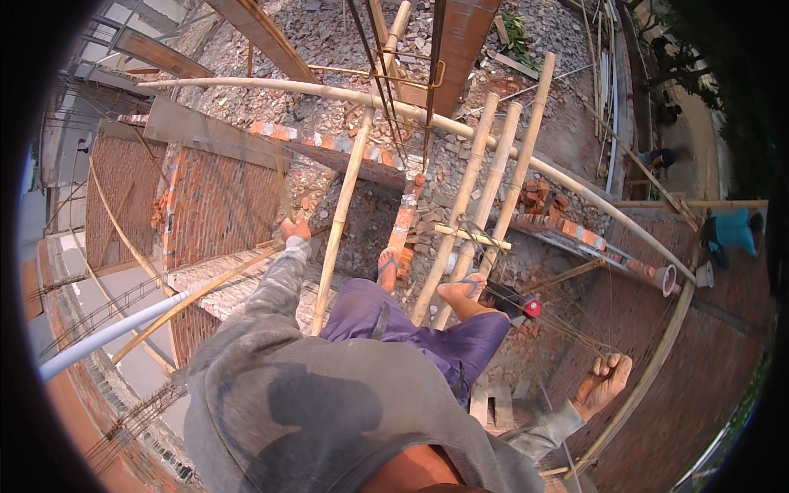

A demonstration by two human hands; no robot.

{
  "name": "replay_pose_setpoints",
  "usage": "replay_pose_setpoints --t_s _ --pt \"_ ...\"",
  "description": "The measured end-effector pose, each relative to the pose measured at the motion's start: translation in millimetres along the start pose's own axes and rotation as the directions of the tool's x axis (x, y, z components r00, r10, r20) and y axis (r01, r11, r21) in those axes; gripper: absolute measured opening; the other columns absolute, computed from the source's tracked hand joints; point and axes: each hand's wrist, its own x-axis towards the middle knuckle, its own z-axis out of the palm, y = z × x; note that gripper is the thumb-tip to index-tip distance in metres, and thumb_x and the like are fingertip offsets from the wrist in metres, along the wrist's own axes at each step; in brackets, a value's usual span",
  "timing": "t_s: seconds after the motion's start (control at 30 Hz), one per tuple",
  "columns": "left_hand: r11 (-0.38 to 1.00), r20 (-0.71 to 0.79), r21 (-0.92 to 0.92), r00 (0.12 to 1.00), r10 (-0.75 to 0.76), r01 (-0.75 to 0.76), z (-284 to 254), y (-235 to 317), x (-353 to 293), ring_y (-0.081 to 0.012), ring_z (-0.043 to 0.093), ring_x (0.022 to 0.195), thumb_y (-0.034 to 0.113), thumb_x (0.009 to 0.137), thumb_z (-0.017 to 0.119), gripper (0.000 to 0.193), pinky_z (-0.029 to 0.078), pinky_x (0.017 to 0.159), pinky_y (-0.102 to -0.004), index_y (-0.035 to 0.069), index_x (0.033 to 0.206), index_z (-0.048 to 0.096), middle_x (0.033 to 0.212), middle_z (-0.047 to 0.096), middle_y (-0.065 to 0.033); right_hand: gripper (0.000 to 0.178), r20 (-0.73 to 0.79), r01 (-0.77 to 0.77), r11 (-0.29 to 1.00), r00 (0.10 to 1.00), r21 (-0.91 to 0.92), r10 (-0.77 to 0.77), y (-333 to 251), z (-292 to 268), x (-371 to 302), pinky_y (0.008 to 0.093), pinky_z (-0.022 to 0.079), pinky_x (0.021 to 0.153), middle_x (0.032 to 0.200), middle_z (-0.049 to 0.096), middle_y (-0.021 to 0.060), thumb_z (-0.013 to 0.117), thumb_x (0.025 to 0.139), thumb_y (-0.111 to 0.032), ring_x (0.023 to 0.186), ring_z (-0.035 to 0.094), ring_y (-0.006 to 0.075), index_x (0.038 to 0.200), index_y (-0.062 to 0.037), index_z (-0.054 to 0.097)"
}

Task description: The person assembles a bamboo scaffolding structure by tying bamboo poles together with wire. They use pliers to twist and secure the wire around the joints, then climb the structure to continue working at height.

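My left hand is stretched out ahead and closed, beside a brick wall with a grey board along its top. A brownish blur lies about its fingers, and what they grip cannot be made out. Out to the right, my right hand is curled closed around the end of several thin wire strands. These strands run back toward the bamboo poles near my right foot. One sandalled foot stands on a narrow brick wall top, the other on the bamboo poles.
A long bent bamboo pole crosses ahead. Upright steel bars rise by the wall corner. Below lie rubble and loose bricks. A person in a red cap is beneath me. Buckets stand at right.
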Motion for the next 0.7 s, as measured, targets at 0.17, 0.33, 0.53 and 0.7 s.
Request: replay_pose_setpoints --t_s 0.17,0.33,0.53,0.7 --pt "0.979 -0.063 -0.069 0.978 -0.197 0.193 61 44 2 -0.0454 0.075 0.107 0.043 0.092 0.083 0.056 0.058 0.093 -0.0537 -0.008 0.113 0.073 0.109 0.077 -0.0295 0.024 -0.231 -0.23 0.958 0.955 -0.174 0.187 133 50 10 0.028 0.05 0.064 0.086 0.059 -0.0004 0.066 0.115 -0.028 0.071 0.055 0.0079 0.099 -0.0134 0.056" --pt "0.887 -0.094 -0.386 0.946 -0.31 0.253 140 128 53 -0.0471 0.073 0.114 0.045 0.093 0.08 0.078 0.059 0.097 -0.0545 -0.014 0.141 0.06 0.128 0.073 -0.0308 0.025 -0.285 -0.414 0.897 0.888 -0.154 0.361 230 46 -2 0.0298 0.048 0.063 0.083 0.057 -0.0009 0.065 0.114 -0.027 0.07 0.055 0.0086 0.096 -0.0138 0.055" --pt "0.658 -0.076 -0.721 0.918 -0.389 0.219 296 179 156 -0.0346 0.077 0.092 0.033 0.101 0.067 0.049 0.062 0.066 -0.0483 -0.009 0.126 0.065 0.126 0.074 -0.0268 0.033 -0.198 -0.47 0.873 0.875 -0.129 0.441 339 20 -14 0.0305 0.047 0.06 0.081 0.054 0.0028 0.066 0.114 -0.028 0.068 0.053 0.0133 0.091 -0.0107 0.049" --pt "0.633 0.348 -0.643 0.901 -0.26 0.431 442 142 182 -0.0337 0.078 0.084 0.024 0.104 0.061 0.032 0.06 0.063 -0.0472 -0.005 0.118 0.061 0.113 0.078 -0.0262 0.033 -0.198 -0.553 0.83 0.823 -0.072 0.532 441 -5 -36 0.0294 0.048 0.059 0.078 0.052 0.0053 0.066 0.113 -0.028 0.065 0.051 0.0144 0.092 -0.01 0.048"
